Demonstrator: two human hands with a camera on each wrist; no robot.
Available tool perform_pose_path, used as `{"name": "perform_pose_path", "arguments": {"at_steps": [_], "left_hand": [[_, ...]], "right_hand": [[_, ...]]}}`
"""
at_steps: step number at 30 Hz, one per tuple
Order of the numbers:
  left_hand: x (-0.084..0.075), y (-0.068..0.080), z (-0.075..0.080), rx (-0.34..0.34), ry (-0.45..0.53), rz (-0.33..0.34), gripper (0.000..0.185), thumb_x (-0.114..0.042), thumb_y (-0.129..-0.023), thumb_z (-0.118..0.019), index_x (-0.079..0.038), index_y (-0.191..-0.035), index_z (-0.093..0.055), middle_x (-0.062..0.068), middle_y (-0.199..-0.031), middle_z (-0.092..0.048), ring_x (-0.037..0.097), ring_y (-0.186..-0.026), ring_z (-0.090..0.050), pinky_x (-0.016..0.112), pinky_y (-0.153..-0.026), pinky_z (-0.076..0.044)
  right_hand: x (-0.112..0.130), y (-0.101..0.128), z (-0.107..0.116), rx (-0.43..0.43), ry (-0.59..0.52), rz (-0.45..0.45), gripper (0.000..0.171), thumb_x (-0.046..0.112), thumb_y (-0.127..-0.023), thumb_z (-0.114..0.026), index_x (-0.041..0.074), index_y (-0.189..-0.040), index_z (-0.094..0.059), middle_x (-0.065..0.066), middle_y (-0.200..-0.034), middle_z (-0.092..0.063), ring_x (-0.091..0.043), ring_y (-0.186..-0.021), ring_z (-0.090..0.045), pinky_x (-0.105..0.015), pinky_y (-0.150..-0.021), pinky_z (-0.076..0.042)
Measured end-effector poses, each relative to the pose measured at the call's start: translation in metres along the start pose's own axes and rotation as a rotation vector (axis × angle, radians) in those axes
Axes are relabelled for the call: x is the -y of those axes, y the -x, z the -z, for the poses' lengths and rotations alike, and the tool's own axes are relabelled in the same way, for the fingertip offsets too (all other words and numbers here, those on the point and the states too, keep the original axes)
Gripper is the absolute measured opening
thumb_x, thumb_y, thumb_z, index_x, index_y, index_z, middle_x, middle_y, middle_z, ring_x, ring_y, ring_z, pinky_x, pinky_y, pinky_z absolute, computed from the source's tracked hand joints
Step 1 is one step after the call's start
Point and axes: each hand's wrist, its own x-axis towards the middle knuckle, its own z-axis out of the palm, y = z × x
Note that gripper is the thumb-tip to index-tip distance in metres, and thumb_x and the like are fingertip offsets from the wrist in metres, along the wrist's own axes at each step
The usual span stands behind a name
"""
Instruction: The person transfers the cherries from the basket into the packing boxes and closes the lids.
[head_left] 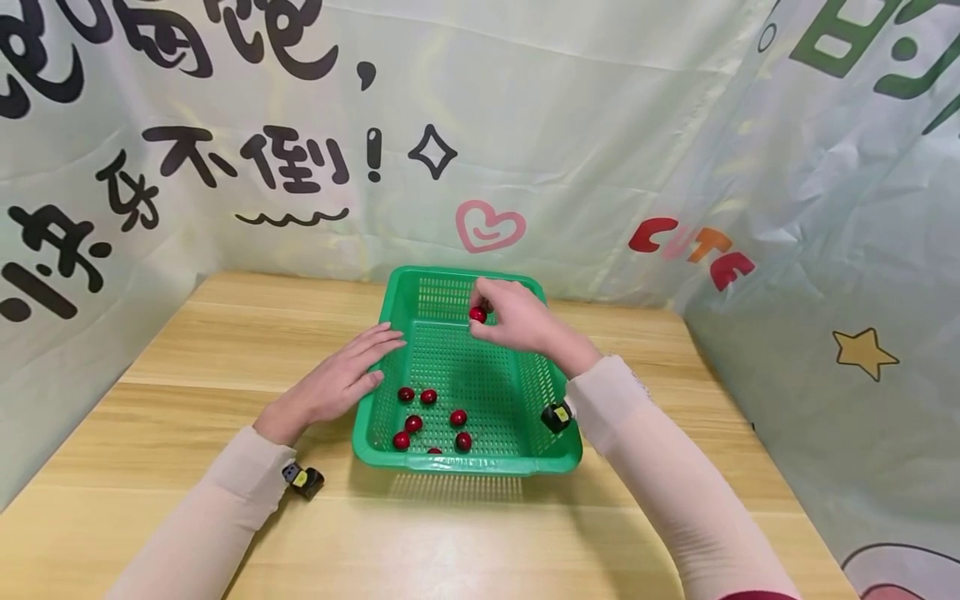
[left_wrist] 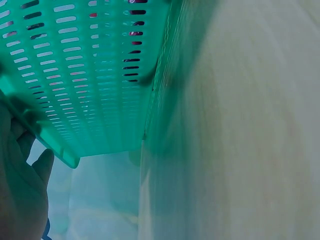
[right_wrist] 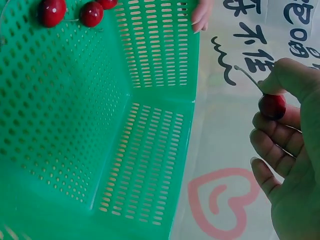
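Over the far part of a green plastic basket (head_left: 468,464), my right hand (head_left: 517,317) pinches a dark red cherry (right_wrist: 272,106) between thumb and fingers. Its thin stem sticks out past the thumb in the right wrist view. My left hand (head_left: 341,379) rests on the basket's left rim with fingers straight, the fingertips reaching over the edge. Several more cherries (head_left: 458,417) lie on the basket floor, grouped toward the near left. In the left wrist view the left hand (left_wrist: 22,185) is beside the rim, partly cut off by the frame.
The basket stands on a light wooden table (head_left: 225,358). Behind and at both sides hangs a pale printed cloth (head_left: 585,125) with lettering and a pink heart. A small black camera (head_left: 303,480) is on the left wrist, another camera (head_left: 557,417) on the right.
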Motion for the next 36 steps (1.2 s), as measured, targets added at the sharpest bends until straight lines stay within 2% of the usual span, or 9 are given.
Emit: {"name": "perform_pose_path", "arguments": {"at_steps": [6,10,18,23,36], "left_hand": [[-0.001,-0.001,-0.001,-0.003,-0.002,-0.005,0.046,-0.014,-0.099,-0.048,-0.001,-0.144,-0.045,0.014,-0.152,-0.038,0.032,-0.146,-0.02,0.053,-0.115,-0.021],[0.0,-0.001,-0.001,-0.002,-0.001,-0.002,0.047,-0.014,-0.099,-0.047,-0.003,-0.145,-0.044,0.012,-0.153,-0.037,0.031,-0.146,-0.019,0.053,-0.115,-0.021],[0.002,0.0,-0.002,-0.001,0.0,0.002,0.047,-0.012,-0.099,-0.048,-0.002,-0.144,-0.044,0.013,-0.152,-0.037,0.031,-0.146,-0.019,0.053,-0.115,-0.02],[0.002,-0.001,-0.002,-0.003,0.005,0.001,0.047,-0.013,-0.099,-0.048,-0.002,-0.145,-0.044,0.013,-0.152,-0.037,0.031,-0.146,-0.018,0.053,-0.115,-0.021],[0.002,-0.001,-0.002,0.005,0.001,0.008,0.047,-0.013,-0.099,-0.048,-0.003,-0.145,-0.044,0.015,-0.152,-0.037,0.031,-0.146,-0.018,0.055,-0.115,-0.021]], "right_hand": [[-0.006,0.012,0.005,-0.053,0.07,0.075,0.01,0.014,-0.085,-0.061,0.015,-0.089,-0.052,0.005,-0.084,-0.057,-0.018,-0.081,-0.054,-0.039,-0.085,-0.041],[-0.007,0.021,0.01,-0.071,0.099,0.089,0.009,0.016,-0.086,-0.061,0.015,-0.089,-0.053,0.005,-0.084,-0.056,-0.016,-0.081,-0.049,-0.041,-0.084,-0.039],[-0.008,0.033,0.021,-0.11,0.13,0.118,0.008,0.016,-0.089,-0.06,0.014,-0.088,-0.053,0.004,-0.083,-0.055,-0.021,-0.08,-0.051,-0.043,-0.082,-0.039],[-0.013,0.042,0.027,-0.154,0.148,0.132,0.009,0.016,-0.088,-0.061,0.014,-0.088,-0.052,0.004,-0.083,-0.054,-0.019,-0.08,-0.048,-0.043,-0.082,-0.039],[-0.031,0.076,0.03,-0.169,0.147,0.069,0.013,0.015,-0.088,-0.063,0.013,-0.089,-0.051,0.002,-0.085,-0.051,-0.02,-0.084,-0.045,-0.039,-0.081,-0.037]]}}
